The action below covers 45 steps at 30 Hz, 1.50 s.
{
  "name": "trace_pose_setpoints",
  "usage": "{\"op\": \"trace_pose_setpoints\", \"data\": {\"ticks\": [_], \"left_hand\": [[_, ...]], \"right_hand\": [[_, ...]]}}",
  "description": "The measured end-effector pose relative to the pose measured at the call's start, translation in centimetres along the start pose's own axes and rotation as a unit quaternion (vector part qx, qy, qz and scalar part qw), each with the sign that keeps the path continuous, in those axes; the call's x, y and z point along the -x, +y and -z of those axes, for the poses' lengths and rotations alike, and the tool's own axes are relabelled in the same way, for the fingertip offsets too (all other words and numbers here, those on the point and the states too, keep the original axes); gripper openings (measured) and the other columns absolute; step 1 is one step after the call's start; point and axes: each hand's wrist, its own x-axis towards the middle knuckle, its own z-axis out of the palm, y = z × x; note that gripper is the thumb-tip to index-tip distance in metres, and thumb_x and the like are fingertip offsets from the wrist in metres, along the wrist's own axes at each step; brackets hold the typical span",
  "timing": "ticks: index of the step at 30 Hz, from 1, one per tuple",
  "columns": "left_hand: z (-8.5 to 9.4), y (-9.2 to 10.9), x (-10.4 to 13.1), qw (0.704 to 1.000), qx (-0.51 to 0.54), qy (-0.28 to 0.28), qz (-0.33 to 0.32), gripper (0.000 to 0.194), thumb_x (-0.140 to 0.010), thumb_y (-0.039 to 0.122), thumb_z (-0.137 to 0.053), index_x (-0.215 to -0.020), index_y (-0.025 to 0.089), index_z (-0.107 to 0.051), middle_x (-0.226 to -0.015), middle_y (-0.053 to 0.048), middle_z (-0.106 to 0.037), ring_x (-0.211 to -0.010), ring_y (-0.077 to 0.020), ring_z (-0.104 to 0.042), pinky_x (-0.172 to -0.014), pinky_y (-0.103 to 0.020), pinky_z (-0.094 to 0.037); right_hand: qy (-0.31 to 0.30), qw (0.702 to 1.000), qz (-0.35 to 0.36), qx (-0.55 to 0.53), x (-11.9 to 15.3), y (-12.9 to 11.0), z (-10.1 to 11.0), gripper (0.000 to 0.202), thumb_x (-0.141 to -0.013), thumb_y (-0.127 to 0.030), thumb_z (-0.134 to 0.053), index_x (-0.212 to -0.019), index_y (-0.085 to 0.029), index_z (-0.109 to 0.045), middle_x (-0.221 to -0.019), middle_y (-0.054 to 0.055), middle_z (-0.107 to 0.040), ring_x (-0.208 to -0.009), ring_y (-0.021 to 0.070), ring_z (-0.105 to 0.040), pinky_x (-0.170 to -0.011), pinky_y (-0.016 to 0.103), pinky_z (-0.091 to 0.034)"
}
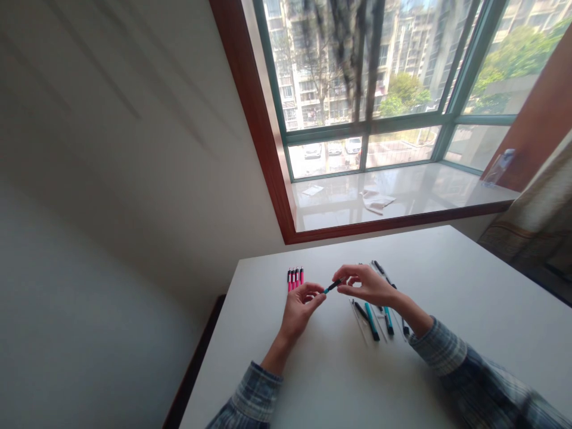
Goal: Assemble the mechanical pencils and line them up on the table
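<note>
A teal and black pen (333,285) is held level between my two hands above the white table. My left hand (300,307) pinches its teal end, and the fingertips of my right hand (364,285) close on its black end. Beyond my left hand, several pink pens (295,277) with black tops lie side by side in a row, partly covered by the hand. Below and behind my right hand lie loose pen parts: a teal barrel (372,322), another teal barrel (388,320), black pieces (379,267) and thin pale refills (360,325).
The white table (339,381) meets the wall under a window with a red-brown frame (272,173). On the sill are crumpled paper (376,201) and a clear bottle (499,168). A curtain (531,208) hangs at the right.
</note>
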Motion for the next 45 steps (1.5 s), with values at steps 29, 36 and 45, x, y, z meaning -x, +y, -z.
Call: {"op": "trace_pose_setpoints", "data": {"ticks": [29, 36, 45], "left_hand": [[-0.04, 0.39, 0.36, 0.995, -0.083, 0.027, -0.048, 0.016, -0.079, 0.030, -0.079, -0.089, 0.019, -0.075, -0.091, -0.006, -0.075, -0.081, -0.0193, -0.065, -0.076, -0.030, -0.049], [0.04, 0.56, 0.47, 0.991, -0.114, 0.037, -0.055, 0.015, -0.078, 0.031, -0.078, -0.087, 0.019, -0.075, -0.089, -0.005, -0.076, -0.081, -0.0195, -0.065, -0.077, -0.031, -0.049], [0.00, 0.65, 0.40, 0.990, -0.117, 0.042, -0.062, 0.015, -0.077, 0.030, -0.079, -0.087, 0.020, -0.074, -0.088, -0.004, -0.076, -0.081, -0.0195, -0.068, -0.078, -0.032, -0.050]], "right_hand": [[0.012, 0.991, 0.035, 0.130, 0.02, 0.31, -0.33, 0.021, -0.091, -0.040, -0.068, -0.096, -0.020, -0.069, -0.086, 0.003, -0.074, -0.072, 0.0146, -0.064, -0.066, 0.025, -0.049], [0.014, 0.984, 0.028, 0.175, -0.06, 0.58, -0.55, 0.028, -0.095, -0.045, -0.062, -0.086, -0.020, -0.069, -0.076, 0.002, -0.071, -0.065, 0.0143, -0.060, -0.063, 0.026, -0.045], [0.015, 0.979, 0.024, 0.203, -0.02, 0.36, -0.74, 0.032, -0.100, -0.040, -0.056, -0.078, -0.019, -0.066, -0.069, 0.000, -0.066, -0.062, 0.0133, -0.056, -0.063, 0.027, -0.043]]}}
